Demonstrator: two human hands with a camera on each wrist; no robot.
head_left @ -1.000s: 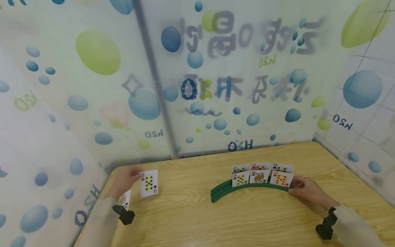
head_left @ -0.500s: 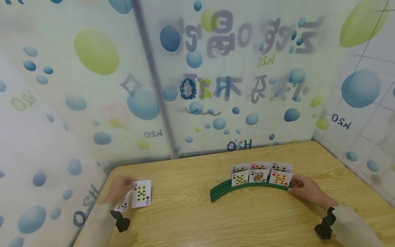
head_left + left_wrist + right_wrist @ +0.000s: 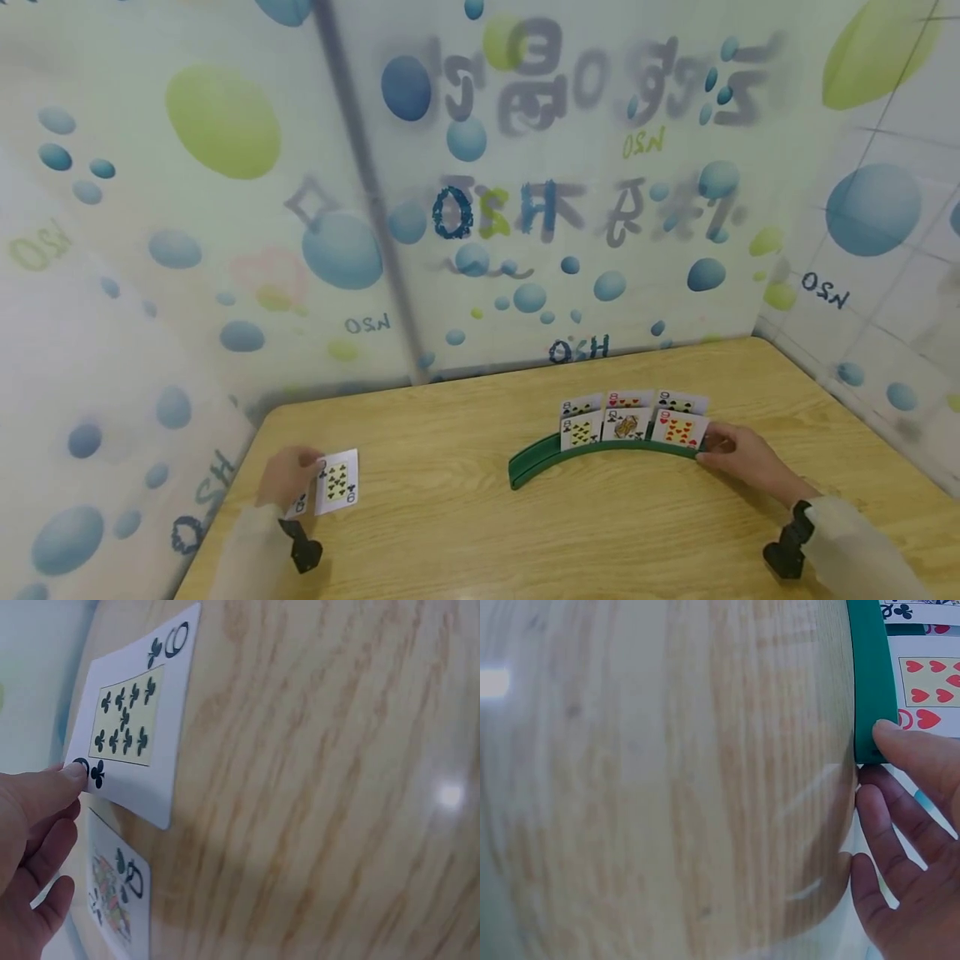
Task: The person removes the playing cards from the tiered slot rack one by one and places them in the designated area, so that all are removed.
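Note:
Between thumb and fingers, my left hand (image 3: 287, 475) pinches a nine of clubs playing card (image 3: 124, 720) by one corner, face up at the table's left side. A queen card (image 3: 120, 892) lies beside it, partly covered by that hand in the head view. A curved green card holder (image 3: 534, 460) stands right of centre with two rows of cards upright in it. My right hand (image 3: 742, 457) grips the holder's right end, its thumb on the front edge beside the nine of hearts (image 3: 678, 430).
In the holder's front row stand an eight (image 3: 581, 432) and a queen (image 3: 626, 425), with more cards behind. The left part of its groove holds no card. Patterned curtains (image 3: 480, 250) border the wooden table (image 3: 450, 533) at the back and sides.
My left hand has moved down and toward me with the nine of clubs, bringing it closer to the queen card. The right hand stays at the holder's end.

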